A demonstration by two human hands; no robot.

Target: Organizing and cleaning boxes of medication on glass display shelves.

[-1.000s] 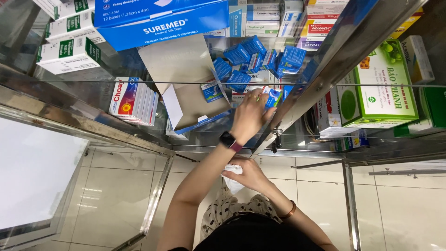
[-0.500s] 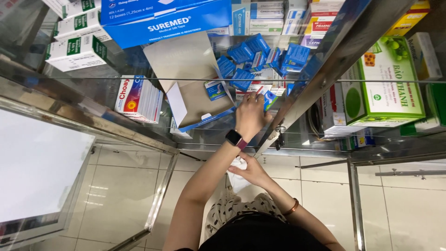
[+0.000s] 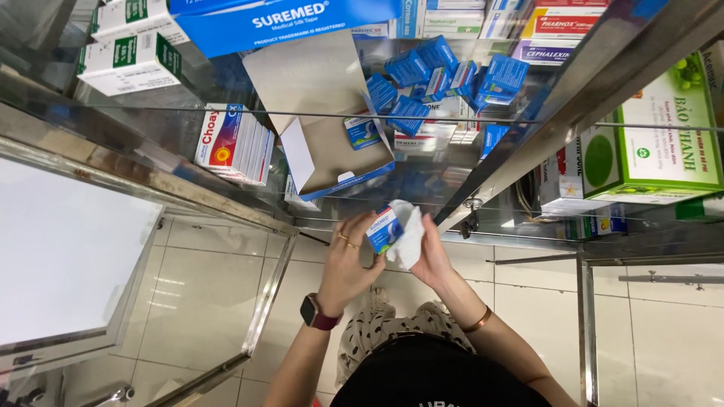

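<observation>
Pharmacy or medicine shop. Glass shelves in metal-framed display cabinet, packed with medicine cartons in white, green, red. Heap of small blue boxes beside open carton. Pale tiled floor below.

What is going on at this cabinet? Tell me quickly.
A person stands at a glass shelf cabinet of medicine boxes. The left hand holds a small blue box, while the right hand presses a white cloth against it. On the shelf above lie an open carton with one small blue box inside and a loose pile of blue boxes. A green box stands to the right.
</observation>
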